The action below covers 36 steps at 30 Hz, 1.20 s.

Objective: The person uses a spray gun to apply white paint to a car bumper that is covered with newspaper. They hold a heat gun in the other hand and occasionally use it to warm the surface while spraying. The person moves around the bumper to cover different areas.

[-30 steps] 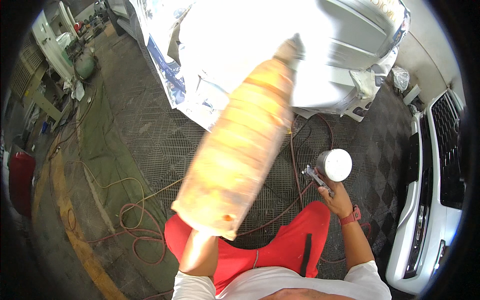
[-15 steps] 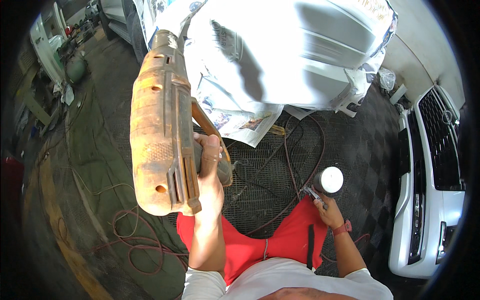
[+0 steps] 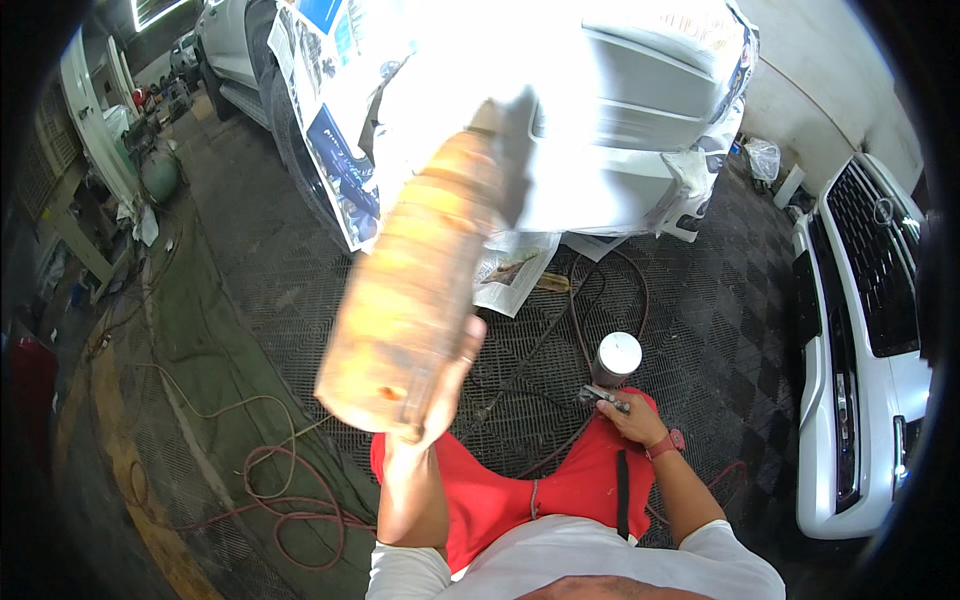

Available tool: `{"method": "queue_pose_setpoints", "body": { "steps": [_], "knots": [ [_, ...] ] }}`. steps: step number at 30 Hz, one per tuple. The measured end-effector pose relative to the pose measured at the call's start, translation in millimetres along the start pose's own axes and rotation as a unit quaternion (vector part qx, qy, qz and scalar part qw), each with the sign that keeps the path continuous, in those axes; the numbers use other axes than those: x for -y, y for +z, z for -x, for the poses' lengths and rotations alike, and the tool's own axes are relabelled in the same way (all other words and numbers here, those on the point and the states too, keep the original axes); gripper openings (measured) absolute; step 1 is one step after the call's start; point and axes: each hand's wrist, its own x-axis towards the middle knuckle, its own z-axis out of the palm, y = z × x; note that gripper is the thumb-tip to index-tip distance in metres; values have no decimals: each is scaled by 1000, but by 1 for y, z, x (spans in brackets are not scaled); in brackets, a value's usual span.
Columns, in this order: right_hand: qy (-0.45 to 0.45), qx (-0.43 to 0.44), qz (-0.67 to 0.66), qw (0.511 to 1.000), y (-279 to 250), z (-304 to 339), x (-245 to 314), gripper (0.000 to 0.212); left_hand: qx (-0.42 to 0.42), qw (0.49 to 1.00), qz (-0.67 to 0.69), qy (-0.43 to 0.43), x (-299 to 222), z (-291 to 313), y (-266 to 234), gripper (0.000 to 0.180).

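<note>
My left hand (image 3: 452,390) is wrapped round the grip of a worn orange-yellow heat gun (image 3: 405,290), which is blurred by motion. Its narrow nozzle points away from me, in front of a brightly lit pale car body panel (image 3: 640,110). The heat gun's body hides most of its own handle. Low on the right, by my thigh, my right hand (image 3: 638,422) grips a spray gun (image 3: 603,398). A round cup with a white top (image 3: 619,355) stands up from that spray gun. Newspaper masking (image 3: 345,170) covers parts of the car around the panel.
A detached white car front with a black grille (image 3: 880,250) stands at the right. Hoses (image 3: 290,515) coil at the lower left, and another hose (image 3: 645,290) loops below the car. A green cloth (image 3: 220,370) lies on the floor; a clear plastic bag (image 3: 762,158) sits by the wall.
The heat gun has swung right, its nozzle now tilted toward the panel's middle. My right hand with the spray gun sits slightly further left. The view has shifted, showing more of the car's left side.
</note>
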Motion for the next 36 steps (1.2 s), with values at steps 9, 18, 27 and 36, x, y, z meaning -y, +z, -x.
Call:
{"method": "queue_pose_setpoints", "body": {
  "steps": [9,18,27,36],
  "knots": [
    [64,41,-64,995,5,-18,-20,40,-75,961,-180,197,-22,-1,28,7],
    [71,36,-74,994,9,-15,-16,42,189,981,39,36,55,13,-10,51],
    [81,19,-44,996,1,2,-23,42,-135,965,-103,201,37,-10,3,10],
    [66,-3,-34,997,7,1,-14,41,217,967,-107,82,92,25,-22,21]
  ]
}}
